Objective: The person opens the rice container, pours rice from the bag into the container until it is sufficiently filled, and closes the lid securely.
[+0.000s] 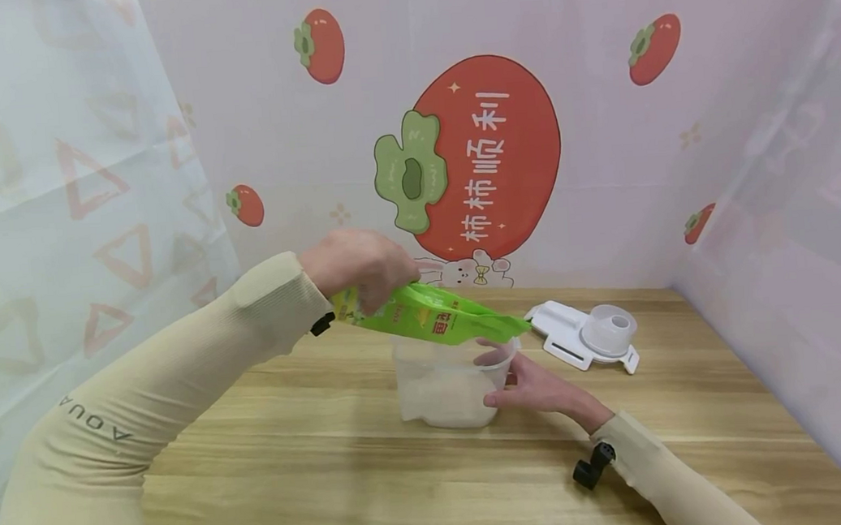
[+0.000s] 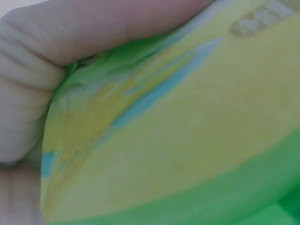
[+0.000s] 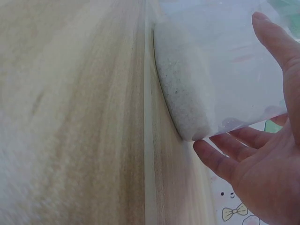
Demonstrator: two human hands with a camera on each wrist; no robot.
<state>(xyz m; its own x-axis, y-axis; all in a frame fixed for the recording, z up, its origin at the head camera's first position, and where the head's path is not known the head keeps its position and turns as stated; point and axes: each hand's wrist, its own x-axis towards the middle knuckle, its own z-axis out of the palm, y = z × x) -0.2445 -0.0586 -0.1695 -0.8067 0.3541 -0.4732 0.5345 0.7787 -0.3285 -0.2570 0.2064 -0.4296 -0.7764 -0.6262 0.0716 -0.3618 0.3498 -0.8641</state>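
My left hand (image 1: 364, 265) grips one end of a bright green printed bag (image 1: 435, 317); its thumb and fingers fold over the packaging (image 2: 187, 140) in the left wrist view. The bag lies tilted over a clear plastic container (image 1: 440, 398), its far end low above the rim. Standing on the wooden table, the container has a layer of pale, grainy stuff (image 3: 180, 89) at its bottom. My right hand (image 1: 535, 386) holds the container's right side, thumb near and fingers behind. In the right wrist view, those fingertips (image 3: 201, 146) lie along its wall.
Behind the container on the right lies a white plastic lid (image 1: 560, 330), with a round translucent cup (image 1: 608, 331) on it. The wooden table (image 1: 296, 474) meets a printed back sheet (image 1: 271, 118), and sheets hang at both sides.
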